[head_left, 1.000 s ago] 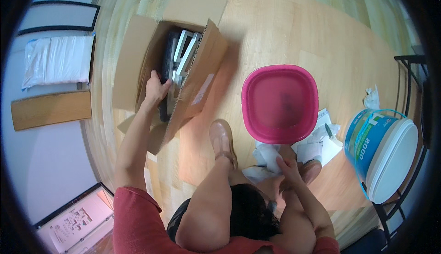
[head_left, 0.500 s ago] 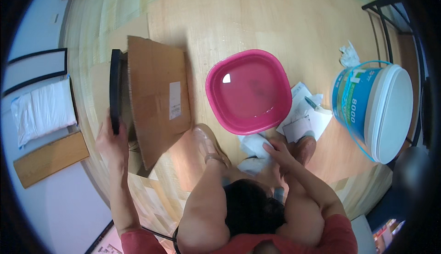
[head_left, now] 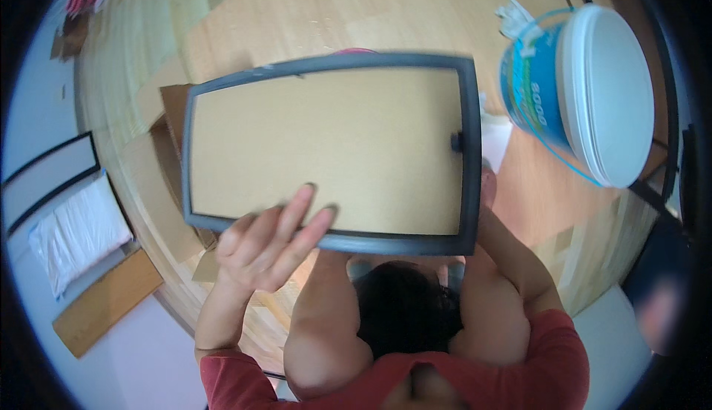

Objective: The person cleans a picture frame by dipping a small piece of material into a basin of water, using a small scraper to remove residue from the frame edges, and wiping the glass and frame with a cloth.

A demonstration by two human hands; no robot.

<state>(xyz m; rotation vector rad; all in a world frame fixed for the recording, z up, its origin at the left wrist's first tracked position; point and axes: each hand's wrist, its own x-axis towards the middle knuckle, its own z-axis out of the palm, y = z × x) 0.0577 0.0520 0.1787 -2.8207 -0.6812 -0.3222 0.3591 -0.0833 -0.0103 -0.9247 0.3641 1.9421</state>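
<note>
Left hand (head_left: 268, 250) clamped on near edge of black-rimmed picture frame (head_left: 326, 150), raised beyond the knees (head_left: 325, 332). Right hand hidden, state undeterminable. Holding step judged in hand; next move calls for steady support. Lidded bucket (head_left: 575, 95) far right.

white-lidded bucket (head_left: 582, 97) | blue side (head_left: 540, 87): printed number, small blurred lettering
</note>
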